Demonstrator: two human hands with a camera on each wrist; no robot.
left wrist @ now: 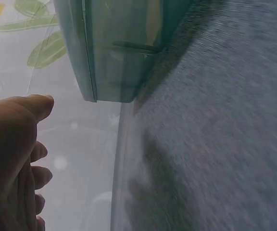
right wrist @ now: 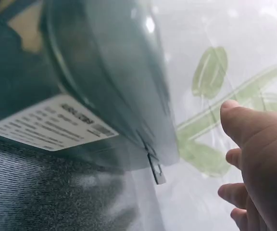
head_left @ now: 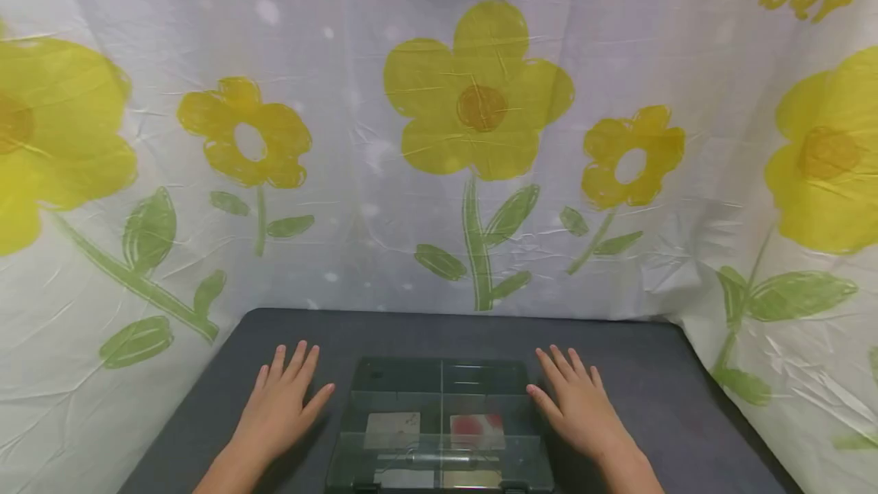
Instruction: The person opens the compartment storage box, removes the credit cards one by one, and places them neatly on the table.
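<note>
Transparent green-tinted plastic compartment case (head_left: 440,425) lies shut at the near middle of the dark grey felt table (head_left: 658,395), untouched as yet. Left hand (head_left: 281,402) and right hand (head_left: 579,402) rest flat beside it, fingers spread, holding nothing, so handling seems unbegun. White flower-printed cloth (head_left: 439,136) hangs behind; nothing blocks either hand.

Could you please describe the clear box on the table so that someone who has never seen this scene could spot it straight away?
Find the dark grey table in front of the flower-printed sheet. At its near edge, between the left hand and the right hand, both lying flat on the table, sits the transparent compartment box. It is the only object on the table, with green-tinted clear walls, inner dividers and small cards showing through the lid.
</note>
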